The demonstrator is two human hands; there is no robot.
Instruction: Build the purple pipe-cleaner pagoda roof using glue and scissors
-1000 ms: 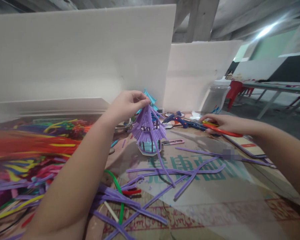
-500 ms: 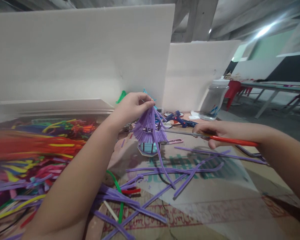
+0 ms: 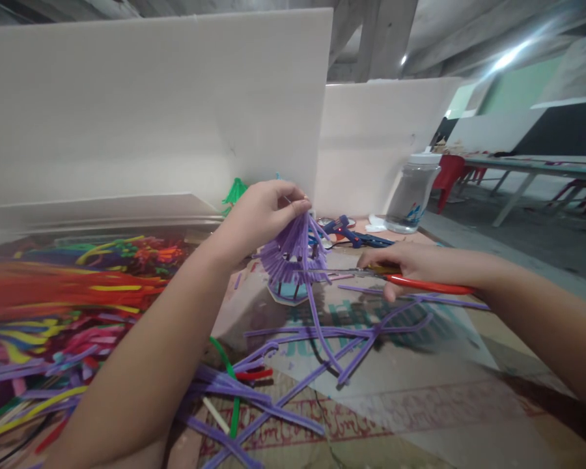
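My left hand pinches the top of a small purple pipe-cleaner pavilion, whose roof strips fan out above a pale base with dark posts. From it a long purple strip hangs down to the table. Red-handled scissors are gripped in my right hand, fingers wrapped round the handles. Their blades point left and reach the lower roof fringe and the long strip. Whether the blades are parted is too small to tell.
Coloured pipe cleaners lie in piles at left, and loose purple ones cross the table. Behind are a blue glue gun, a clear bottle, a green piece and white boards.
My right hand has moved left and slightly down with the scissors, bringing the blades across the pavilion's lower fringe. My left hand keeps its pinch, and the view has shifted slightly.
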